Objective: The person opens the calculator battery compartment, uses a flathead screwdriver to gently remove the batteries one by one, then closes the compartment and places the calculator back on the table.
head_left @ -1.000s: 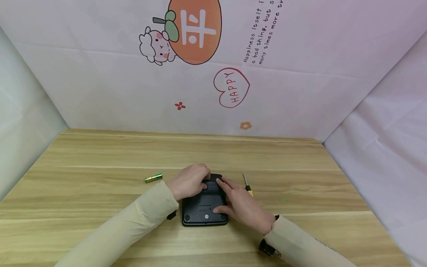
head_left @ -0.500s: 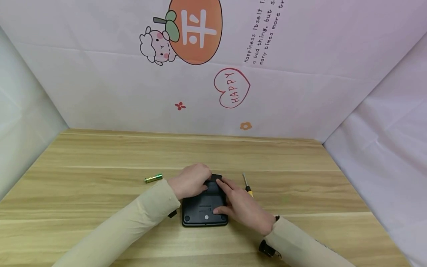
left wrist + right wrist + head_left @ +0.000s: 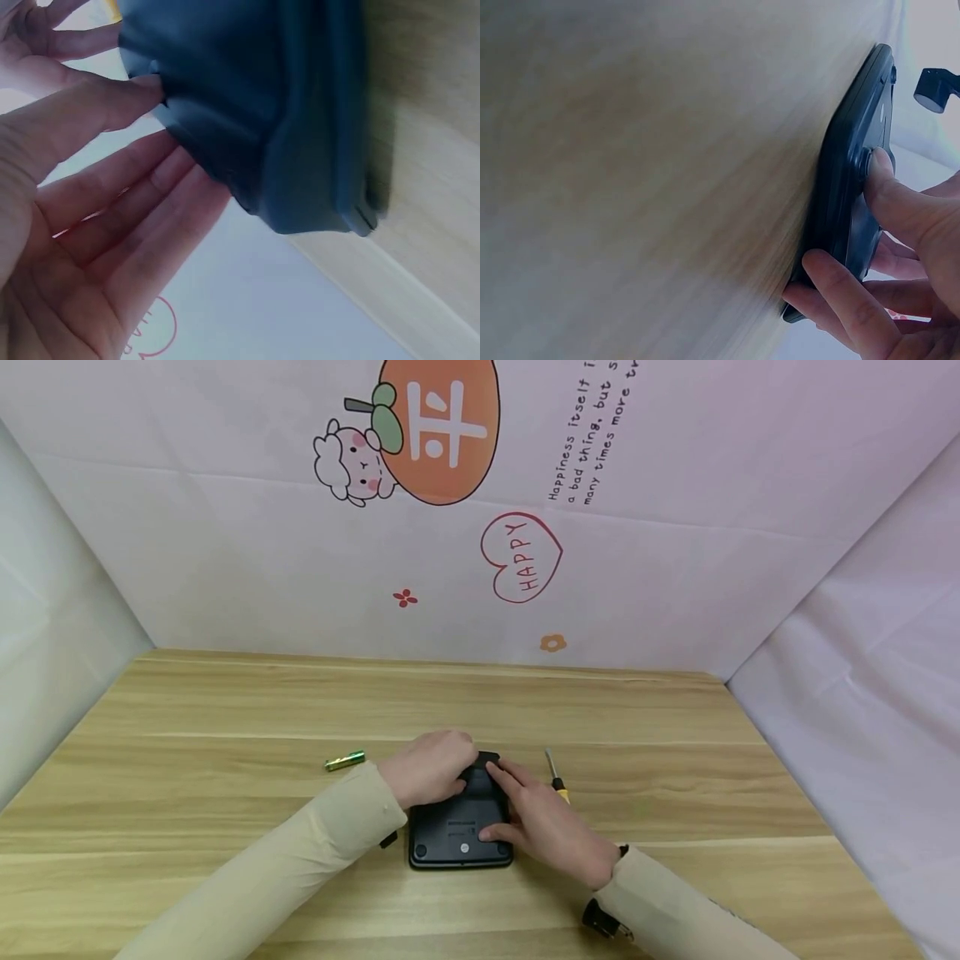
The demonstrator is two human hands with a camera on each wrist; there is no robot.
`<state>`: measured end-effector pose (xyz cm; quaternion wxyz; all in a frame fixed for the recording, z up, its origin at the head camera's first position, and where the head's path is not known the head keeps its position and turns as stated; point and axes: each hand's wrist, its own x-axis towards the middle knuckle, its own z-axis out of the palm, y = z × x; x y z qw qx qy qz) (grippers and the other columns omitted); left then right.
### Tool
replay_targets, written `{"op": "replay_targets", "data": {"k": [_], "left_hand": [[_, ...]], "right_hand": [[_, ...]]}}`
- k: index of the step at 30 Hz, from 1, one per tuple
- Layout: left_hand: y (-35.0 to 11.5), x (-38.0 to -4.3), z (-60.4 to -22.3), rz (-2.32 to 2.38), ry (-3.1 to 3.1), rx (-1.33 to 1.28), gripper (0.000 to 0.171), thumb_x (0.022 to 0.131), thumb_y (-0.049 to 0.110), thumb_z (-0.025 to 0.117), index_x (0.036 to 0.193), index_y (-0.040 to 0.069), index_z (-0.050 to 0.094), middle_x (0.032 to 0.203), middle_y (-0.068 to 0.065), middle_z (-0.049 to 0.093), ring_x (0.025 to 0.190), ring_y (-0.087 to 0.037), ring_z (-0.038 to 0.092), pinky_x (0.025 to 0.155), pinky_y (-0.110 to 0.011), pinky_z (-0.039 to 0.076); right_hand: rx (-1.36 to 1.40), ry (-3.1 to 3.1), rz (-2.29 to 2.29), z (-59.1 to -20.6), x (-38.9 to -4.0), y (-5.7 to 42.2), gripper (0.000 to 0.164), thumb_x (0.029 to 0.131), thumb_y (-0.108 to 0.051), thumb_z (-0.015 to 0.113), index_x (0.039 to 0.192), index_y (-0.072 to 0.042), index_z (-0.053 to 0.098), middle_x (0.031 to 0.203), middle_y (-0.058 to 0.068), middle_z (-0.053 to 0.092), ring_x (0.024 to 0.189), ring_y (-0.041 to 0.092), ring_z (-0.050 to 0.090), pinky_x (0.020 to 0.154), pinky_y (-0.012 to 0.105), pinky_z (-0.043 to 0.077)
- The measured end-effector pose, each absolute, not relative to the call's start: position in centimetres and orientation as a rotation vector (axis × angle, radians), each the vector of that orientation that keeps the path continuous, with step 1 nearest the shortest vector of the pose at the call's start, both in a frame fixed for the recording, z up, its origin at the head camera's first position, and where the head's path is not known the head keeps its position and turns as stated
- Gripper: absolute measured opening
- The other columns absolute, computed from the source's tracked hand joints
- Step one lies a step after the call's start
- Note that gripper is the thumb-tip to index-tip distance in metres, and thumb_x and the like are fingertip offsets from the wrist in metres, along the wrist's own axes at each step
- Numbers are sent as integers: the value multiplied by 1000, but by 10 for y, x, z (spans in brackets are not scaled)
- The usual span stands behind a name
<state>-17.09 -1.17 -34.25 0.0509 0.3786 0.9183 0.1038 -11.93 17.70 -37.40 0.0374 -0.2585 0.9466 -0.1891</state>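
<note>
A black device, by its look a desk calculator [image 3: 453, 835], lies back side up on the table. My left hand [image 3: 431, 768] is at its far left corner. In the left wrist view the thumb of that hand [image 3: 75, 187] touches the back, and the fingers reach the far edge. What lies under those fingertips is hidden. My right hand [image 3: 551, 822] holds the calculator's right side. The right wrist view shows that hand's thumb [image 3: 885, 184] on the back and fingertips along the side edge.
A green battery [image 3: 345, 761] lies left of the left hand. Right of the calculator is a screwdriver [image 3: 557, 777] with a yellow and black handle, partly behind the right hand. A white printed sheet [image 3: 300, 577] rises behind the wooden table [image 3: 225, 710].
My left hand has shifted slightly to the right over the calculator's far edge, its fingers more tucked from view. The right hand and the calculator stay in place.
</note>
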Motion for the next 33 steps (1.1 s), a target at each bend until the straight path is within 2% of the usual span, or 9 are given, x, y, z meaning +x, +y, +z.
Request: {"op": "replay_targets", "data": {"k": [17,33], "left_hand": [[-12,-172,-340,374,2761,1139,5,81,7,73,80,7,68,76,-2,59,60,-11,47,54,-24,40],[-11,-167,-343,341,2808,1150,3,84,6,71,81,7,70,81,-4,60,68,-14,53,62,-28,47]], "right_hand": [[-804,2914,-585,-375,-119,177,77,82,-37,74,141,1,43,142,25,43,65,-2,51,73,28,52],[-790,2909,-563,-374,-118,178,79,81,-38,74,142,1,42,142,25,43,63,-3,49,73,26,52]]}}
